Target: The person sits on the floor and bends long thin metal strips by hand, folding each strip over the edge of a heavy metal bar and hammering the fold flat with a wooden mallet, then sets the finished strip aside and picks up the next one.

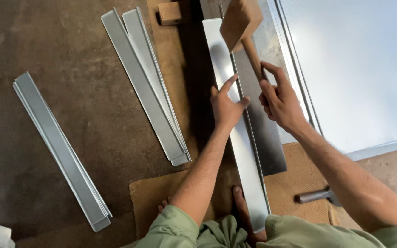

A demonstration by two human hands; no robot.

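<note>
Here, left grip (226, 104) flat on metal strip (242, 142), right grip (279, 97) clutching mallet (241, 20)

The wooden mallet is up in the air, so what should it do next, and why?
Probably swing the wooden mallet down onto the metal strip's folded edge. The right hand holds it raised above the strip, and the left hand presses the strip flat.

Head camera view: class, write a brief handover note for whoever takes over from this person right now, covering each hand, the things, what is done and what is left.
Left hand: open, pressing flat on the long shiny sheet-metal strip lying over the dark steel bar.
Right hand: gripping the handle of the wooden mallet, head raised above the strip's far end.
Done: folded grey strips lie in two piles on the floor, near and far left.
Left: the strip's edge, it seems, is yet to be beaten along the bar.
</note>
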